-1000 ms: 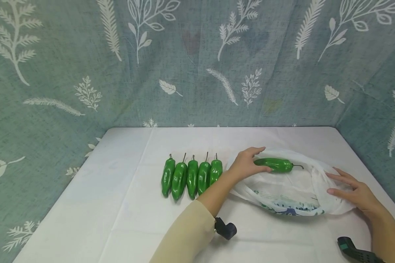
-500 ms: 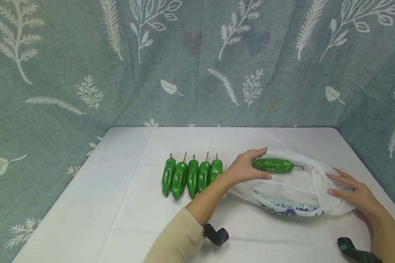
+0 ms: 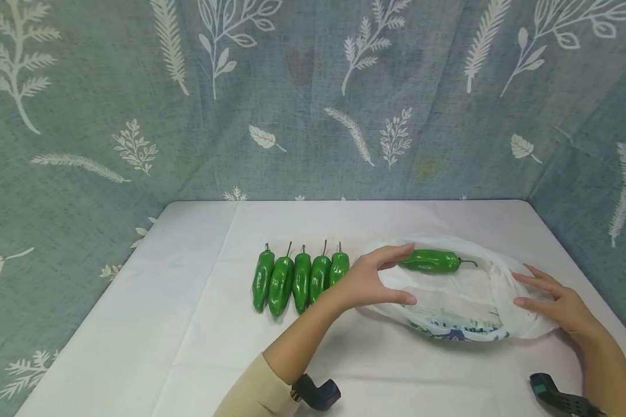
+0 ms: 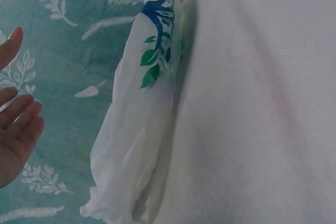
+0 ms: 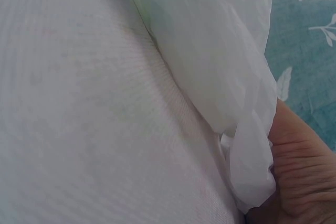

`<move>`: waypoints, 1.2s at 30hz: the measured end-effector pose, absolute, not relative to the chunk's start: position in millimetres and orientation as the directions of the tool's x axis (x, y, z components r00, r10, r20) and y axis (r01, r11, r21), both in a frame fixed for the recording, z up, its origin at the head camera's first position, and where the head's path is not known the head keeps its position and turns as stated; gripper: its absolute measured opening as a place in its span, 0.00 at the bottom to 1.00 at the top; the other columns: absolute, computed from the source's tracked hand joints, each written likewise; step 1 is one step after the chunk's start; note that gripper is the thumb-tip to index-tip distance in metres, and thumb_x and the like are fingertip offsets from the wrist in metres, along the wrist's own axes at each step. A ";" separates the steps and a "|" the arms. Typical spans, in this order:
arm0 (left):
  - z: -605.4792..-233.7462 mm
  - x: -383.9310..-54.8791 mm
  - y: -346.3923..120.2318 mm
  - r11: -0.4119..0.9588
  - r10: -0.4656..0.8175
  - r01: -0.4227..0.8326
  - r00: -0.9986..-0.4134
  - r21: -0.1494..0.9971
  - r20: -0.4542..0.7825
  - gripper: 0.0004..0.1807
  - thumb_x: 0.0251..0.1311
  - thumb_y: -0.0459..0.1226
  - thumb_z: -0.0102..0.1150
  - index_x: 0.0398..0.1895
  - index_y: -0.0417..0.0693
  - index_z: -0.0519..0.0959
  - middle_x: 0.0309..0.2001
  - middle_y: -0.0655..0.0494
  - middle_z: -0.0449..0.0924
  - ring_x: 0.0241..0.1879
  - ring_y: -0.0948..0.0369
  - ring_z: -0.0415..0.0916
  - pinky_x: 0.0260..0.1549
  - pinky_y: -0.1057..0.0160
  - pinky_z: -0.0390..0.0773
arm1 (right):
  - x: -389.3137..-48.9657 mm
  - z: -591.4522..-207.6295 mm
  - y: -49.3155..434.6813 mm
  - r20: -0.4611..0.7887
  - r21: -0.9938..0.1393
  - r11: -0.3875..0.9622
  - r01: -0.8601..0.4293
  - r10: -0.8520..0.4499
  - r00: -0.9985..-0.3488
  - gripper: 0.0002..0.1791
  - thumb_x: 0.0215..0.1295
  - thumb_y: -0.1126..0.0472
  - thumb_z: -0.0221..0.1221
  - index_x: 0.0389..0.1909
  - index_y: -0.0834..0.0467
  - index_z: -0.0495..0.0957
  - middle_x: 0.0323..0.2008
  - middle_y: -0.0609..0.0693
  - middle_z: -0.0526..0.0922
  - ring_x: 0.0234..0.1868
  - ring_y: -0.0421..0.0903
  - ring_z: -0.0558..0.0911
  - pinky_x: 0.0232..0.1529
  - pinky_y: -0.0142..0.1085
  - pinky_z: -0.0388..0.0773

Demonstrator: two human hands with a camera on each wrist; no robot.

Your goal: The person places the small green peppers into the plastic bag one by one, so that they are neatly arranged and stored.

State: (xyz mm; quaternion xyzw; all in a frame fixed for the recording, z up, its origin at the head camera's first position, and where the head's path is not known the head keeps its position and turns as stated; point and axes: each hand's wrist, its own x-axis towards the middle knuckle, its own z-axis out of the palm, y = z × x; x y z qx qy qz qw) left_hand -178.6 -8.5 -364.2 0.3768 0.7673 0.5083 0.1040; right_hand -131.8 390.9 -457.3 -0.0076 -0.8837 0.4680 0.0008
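A white plastic bag (image 3: pixel 532 318) with blue and green print lies on the table with its mouth spread wide. One green chili pepper (image 3: pixel 433 260) rests across the far side of the bag's opening, stem to the right. My left hand (image 3: pixel 367 284) hovers at the bag's left side, thumb and fingers parted and nothing between them; the left wrist view shows the same hand (image 4: pixel 18 129) apart from the bag. On the other side, my right hand (image 3: pixel 566 304) rests on the bag's right side with extended fingers. Plastic partly covers that hand (image 5: pixel 302 166) in the right wrist view.
Several green chili peppers (image 3: pixel 281 284) lie side by side in a row left of the bag, partly behind my left forearm. White cloth covers the table (image 3: pixel 198 341). A leaf-patterned curtain (image 3: pixel 302 145) surrounds its back and sides.
My left hand has let go of the chili pepper in the bag's mouth and drawn back left and toward me. My right hand stays at the bag.
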 end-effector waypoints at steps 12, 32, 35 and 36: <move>-359.0 -173.2 -28.8 0.177 0.676 0.531 -0.678 0.829 0.290 0.47 0.43 0.37 0.75 0.70 0.51 0.62 0.67 0.57 0.65 0.66 0.65 0.62 0.63 0.67 0.63 | -132.1 -455.2 392.5 0.017 -0.809 0.588 -0.015 -0.002 -1.000 0.33 0.61 0.55 0.62 0.67 0.53 0.65 0.62 0.15 0.46 0.71 0.68 0.34 0.59 0.72 0.32; -377.1 -175.0 -84.7 0.349 0.463 0.456 -0.843 0.819 0.272 0.47 0.41 0.43 0.76 0.69 0.62 0.64 0.65 0.59 0.67 0.64 0.59 0.66 0.60 0.52 0.68 | -131.7 -456.6 390.5 -0.003 -0.832 0.555 0.011 0.015 -1.000 0.32 0.61 0.55 0.63 0.66 0.53 0.66 0.61 0.14 0.48 0.71 0.68 0.34 0.60 0.72 0.31; -379.4 -175.7 -94.4 0.354 0.437 0.447 -0.856 0.822 0.277 0.47 0.41 0.42 0.76 0.69 0.61 0.64 0.65 0.60 0.67 0.64 0.60 0.66 0.61 0.55 0.67 | -131.9 -457.0 389.8 0.003 -0.832 0.554 0.007 0.018 -1.000 0.32 0.61 0.55 0.63 0.66 0.53 0.66 0.61 0.14 0.48 0.71 0.67 0.33 0.60 0.71 0.31; -380.0 -175.7 -98.0 0.356 0.423 0.433 -0.865 0.828 0.270 0.47 0.41 0.42 0.76 0.69 0.61 0.64 0.65 0.61 0.67 0.64 0.62 0.66 0.62 0.56 0.67 | -132.2 -457.5 389.4 0.005 -0.831 0.557 0.006 0.018 -1.000 0.32 0.61 0.55 0.63 0.66 0.54 0.66 0.61 0.14 0.48 0.71 0.67 0.33 0.60 0.71 0.31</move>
